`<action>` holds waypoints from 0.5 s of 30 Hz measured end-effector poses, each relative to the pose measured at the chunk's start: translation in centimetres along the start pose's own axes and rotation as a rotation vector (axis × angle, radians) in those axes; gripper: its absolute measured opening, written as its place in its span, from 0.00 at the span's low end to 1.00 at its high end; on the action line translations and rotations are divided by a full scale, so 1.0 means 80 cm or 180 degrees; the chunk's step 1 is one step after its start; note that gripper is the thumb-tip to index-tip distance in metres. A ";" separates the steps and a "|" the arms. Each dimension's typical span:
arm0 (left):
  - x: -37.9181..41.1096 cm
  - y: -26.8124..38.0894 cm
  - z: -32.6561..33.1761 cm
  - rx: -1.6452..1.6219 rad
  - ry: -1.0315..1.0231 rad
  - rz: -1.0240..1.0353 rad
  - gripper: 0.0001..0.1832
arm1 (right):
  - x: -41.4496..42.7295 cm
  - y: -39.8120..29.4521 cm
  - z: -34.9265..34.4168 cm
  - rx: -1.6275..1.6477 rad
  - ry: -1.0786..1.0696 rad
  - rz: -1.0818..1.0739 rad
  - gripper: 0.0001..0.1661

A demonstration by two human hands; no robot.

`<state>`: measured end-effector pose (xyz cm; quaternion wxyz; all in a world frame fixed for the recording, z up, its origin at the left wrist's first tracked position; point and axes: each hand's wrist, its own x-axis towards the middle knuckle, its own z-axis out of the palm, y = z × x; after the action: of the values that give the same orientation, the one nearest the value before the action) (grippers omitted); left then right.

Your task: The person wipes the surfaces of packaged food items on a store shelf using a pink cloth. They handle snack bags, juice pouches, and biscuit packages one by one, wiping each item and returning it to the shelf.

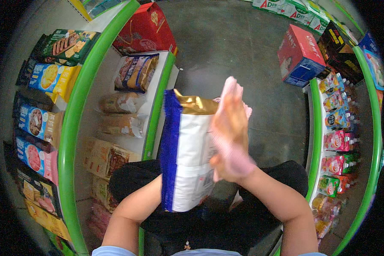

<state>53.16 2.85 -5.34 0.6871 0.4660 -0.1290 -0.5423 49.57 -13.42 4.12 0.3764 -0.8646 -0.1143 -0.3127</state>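
Upright in front of me is a food bag (pixel 195 153) with a white face, a dark blue side strip and a crimped gold end. My left forearm (pixel 139 201) runs behind it; the bag hides the left hand, which supports it from that side. At the bag's right edge, my right hand (pixel 234 123) has its fingers extended together and a pink cloth (pixel 238 160) draped over and around it. This hand is blurred. Cloth and thumb lie against the bag's side, which bears printing.
On the left, a green-edged shelf (pixel 68 137) carries several snack packs (pixel 36 120). Below it, a lower shelf (pixel 156 105) holds a blue-and-brown bag (pixel 137 73), bread bags and a red gift box (pixel 147 30). To the right are drink pouches (pixel 334 140) and a red-and-blue carton (pixel 300 56).
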 end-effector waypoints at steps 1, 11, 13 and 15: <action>0.013 -0.001 -0.006 0.0052 0.0112 0.0091 0.32 | -0.006 -0.004 0.001 0.0750 0.0031 0.0918 0.32; 0.025 0.092 -0.015 -0.0525 0.1918 0.0638 0.37 | -0.031 0.018 -0.003 0.4005 -0.0544 0.3790 0.49; 0.024 0.096 -0.019 -0.0250 0.2170 0.0761 0.38 | -0.021 0.016 -0.026 0.3859 -0.0469 0.3971 0.49; 0.020 0.105 -0.004 -0.0044 0.2424 0.0946 0.35 | -0.018 0.021 -0.027 0.3675 -0.0025 0.3611 0.41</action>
<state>59.26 1.45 0.55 0.7597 0.6052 0.0724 -0.2266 48.20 -16.07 3.41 0.8643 -0.4612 0.1969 0.0373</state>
